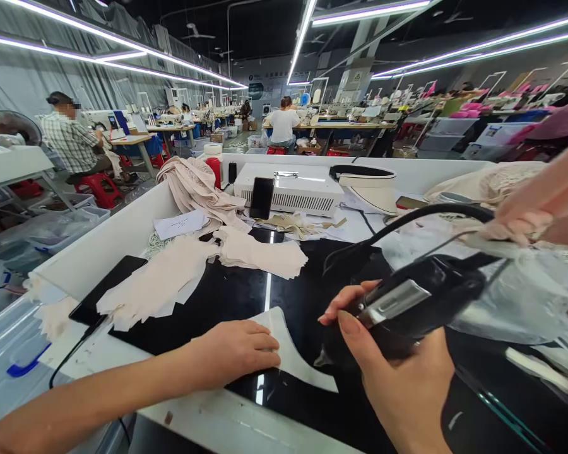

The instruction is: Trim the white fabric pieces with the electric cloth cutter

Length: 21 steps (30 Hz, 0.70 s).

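My left hand (236, 356) lies flat on a curved, pale cut fabric piece (288, 353), fingers stretched out over its left end. The piece rests on a glossy black work surface (218, 296). To its right, my right hand (402, 378) is closed around a black hand-held tool (435, 284) with a silver plate on its side. A small pointed tip shows beneath it, close to the fabric's curved edge. The tool is slightly blurred, and I cannot tell its exact kind. A black cable (407, 221) arches above it.
Another person's hand (520, 227) reaches in from the right by a clear plastic bag (502, 302). Cream fabric pieces (165, 271) lie at the left beside a black tablet-like slab (106, 290). A phone (262, 197) leans against a white vented box (307, 189), near a visor (366, 186).
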### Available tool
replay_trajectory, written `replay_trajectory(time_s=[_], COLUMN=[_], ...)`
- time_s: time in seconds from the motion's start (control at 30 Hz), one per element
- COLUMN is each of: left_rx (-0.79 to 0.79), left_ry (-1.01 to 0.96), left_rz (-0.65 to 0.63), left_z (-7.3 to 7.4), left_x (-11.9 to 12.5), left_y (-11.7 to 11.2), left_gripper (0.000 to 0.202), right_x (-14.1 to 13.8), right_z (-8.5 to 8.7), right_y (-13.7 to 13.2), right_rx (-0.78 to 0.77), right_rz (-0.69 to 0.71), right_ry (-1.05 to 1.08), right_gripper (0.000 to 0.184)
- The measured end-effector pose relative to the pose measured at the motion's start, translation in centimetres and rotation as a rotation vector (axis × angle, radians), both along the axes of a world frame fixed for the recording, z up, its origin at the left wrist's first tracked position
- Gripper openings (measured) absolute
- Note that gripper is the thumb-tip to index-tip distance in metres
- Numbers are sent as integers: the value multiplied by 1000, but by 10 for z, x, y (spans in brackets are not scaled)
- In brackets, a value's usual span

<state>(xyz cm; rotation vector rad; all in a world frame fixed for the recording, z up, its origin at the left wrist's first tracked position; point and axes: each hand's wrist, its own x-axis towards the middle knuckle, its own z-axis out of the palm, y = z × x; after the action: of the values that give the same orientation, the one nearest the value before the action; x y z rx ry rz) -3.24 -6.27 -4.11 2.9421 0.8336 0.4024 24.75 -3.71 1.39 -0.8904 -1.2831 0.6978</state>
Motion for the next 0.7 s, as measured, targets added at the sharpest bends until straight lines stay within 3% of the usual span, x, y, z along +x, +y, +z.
replay_trajectory(time_s=[0.13,0.3,0.5,0.7], left_rx=[-42,-27,0,21], left_ry=[-54,-79,-52,-36], left_rz=[-31,90,90,65], left_z=[0,-4,-13,-19], left_x=[-12,4,30,24], left_y=[10,26,55,56], left_gripper=[27,35,28,21], right_x=[-4,-2,6,12], right_z=[-4,-9,-8,-11], right_y=[0,-2,-15,-32], right_rx=[1,18,-36,-55], right_rz=[89,140,129,56], right_ry=[137,163,146,127], right_gripper=[47,38,38,35])
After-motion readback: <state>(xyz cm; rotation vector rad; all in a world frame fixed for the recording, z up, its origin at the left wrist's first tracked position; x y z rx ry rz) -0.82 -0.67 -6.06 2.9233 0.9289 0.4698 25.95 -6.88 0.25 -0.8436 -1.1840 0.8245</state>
